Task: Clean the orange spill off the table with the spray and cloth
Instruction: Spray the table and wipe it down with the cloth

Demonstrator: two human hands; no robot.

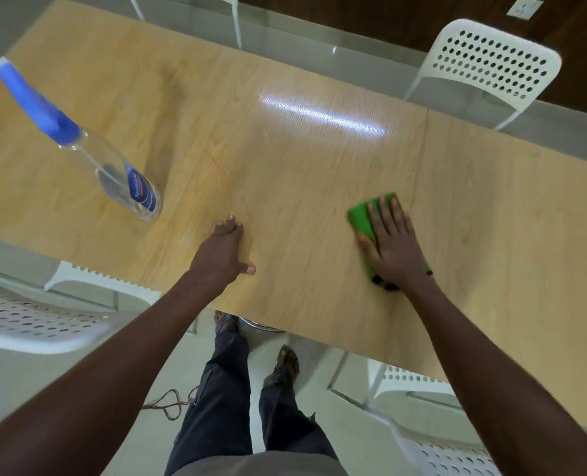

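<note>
Right hand (393,247) presses the folded green cloth (362,219) flat, fingers straight, on the pale wooden table (302,159). Left hand (225,250) rests open. Clear blue-nozzled spray bottle (113,163) stands aside. Faint orange streaks remain; wiping appears incomplete.

The surface (285,159) is a long top of light wood with a shiny patch of light near the middle. A clear spray bottle (120,173) with a blue top stands on it at the left. A green cloth (362,218) lies flat on it toward the right, with the right hand (393,245) pressed flat on top. The left hand (225,252) rests on the wood near the front edge, fingers (232,223) straight. Faint yellow streaks show between the bottle and the left hand.
</note>
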